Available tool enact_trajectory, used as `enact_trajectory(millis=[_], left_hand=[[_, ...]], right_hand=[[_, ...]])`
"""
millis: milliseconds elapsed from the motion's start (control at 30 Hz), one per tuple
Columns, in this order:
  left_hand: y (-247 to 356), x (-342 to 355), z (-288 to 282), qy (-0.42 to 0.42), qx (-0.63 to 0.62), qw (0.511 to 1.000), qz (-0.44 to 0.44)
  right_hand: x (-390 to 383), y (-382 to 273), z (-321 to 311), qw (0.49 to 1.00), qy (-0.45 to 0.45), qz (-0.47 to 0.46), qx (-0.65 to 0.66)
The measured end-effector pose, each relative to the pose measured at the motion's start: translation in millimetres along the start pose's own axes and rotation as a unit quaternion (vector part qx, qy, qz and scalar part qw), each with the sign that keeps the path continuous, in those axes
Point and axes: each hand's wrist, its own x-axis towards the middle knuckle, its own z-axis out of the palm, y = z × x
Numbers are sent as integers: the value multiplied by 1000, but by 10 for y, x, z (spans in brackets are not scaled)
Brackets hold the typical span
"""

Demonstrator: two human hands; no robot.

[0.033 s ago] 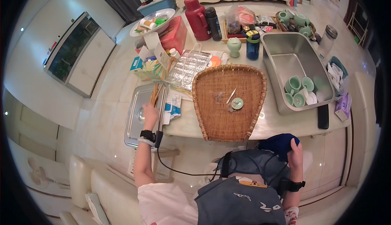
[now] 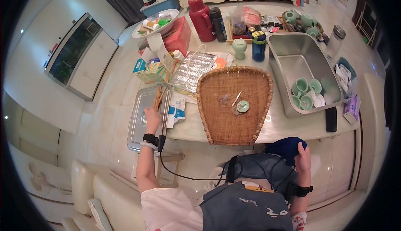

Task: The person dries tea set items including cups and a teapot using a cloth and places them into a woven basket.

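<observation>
At the left of the table, my left hand point(image 2: 152, 118) has its fingers curled at some wooden sticks point(image 2: 158, 95) over a steel tray point(image 2: 138, 135); what exactly is in its grip is hard to make out. My right hand point(image 2: 302, 160) grips a dark blue cloth point(image 2: 280, 149) near my lap, below the table's front edge. Between them on the table lies a woven bamboo tray point(image 2: 234, 128), bearing a small celadon lid point(image 2: 243, 105) and a thin white pointed tool point(image 2: 236, 97). A black cable point(image 2: 184, 176) runs from beside my left wrist across my lap.
A deep steel basin point(image 2: 298, 49) with green cups point(image 2: 300, 87) stands right, beside a phone point(image 2: 331, 119). Behind are a red thermos point(image 2: 201, 20), bottles point(image 2: 259, 49), a teapot basket point(image 2: 309, 20), boxes point(image 2: 148, 70) and a silver bag point(image 2: 190, 72). A cream sofa point(image 2: 112, 185) is lower left.
</observation>
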Motion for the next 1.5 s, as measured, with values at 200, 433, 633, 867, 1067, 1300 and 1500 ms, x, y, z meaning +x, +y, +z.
enact_trajectory(millis=[200,433,633,867,1067,1300,1500], left_hand=[[831,59,-226,44,65,992,95],[2778,-231,-595,-115,-274,893,339],[3183,-145,-59,-207,-182,852,445],[3467,-104,232,-239,29,881,407],[3321,137,236,-294,-137,891,317],[3529,-258,-377,-509,-500,693,103],[3864,-906,-763,-521,-578,606,165]], right_hand=[[33,79,-125,999,34,8,-6],[39,-74,132,998,-11,0,69],[19,-941,538,944,-238,-165,157],[85,-1471,811,875,-357,-307,108],[487,-797,792,944,-138,-203,220],[807,-602,1022,986,41,-111,120],[812,-437,1469,990,-60,-121,-43]])
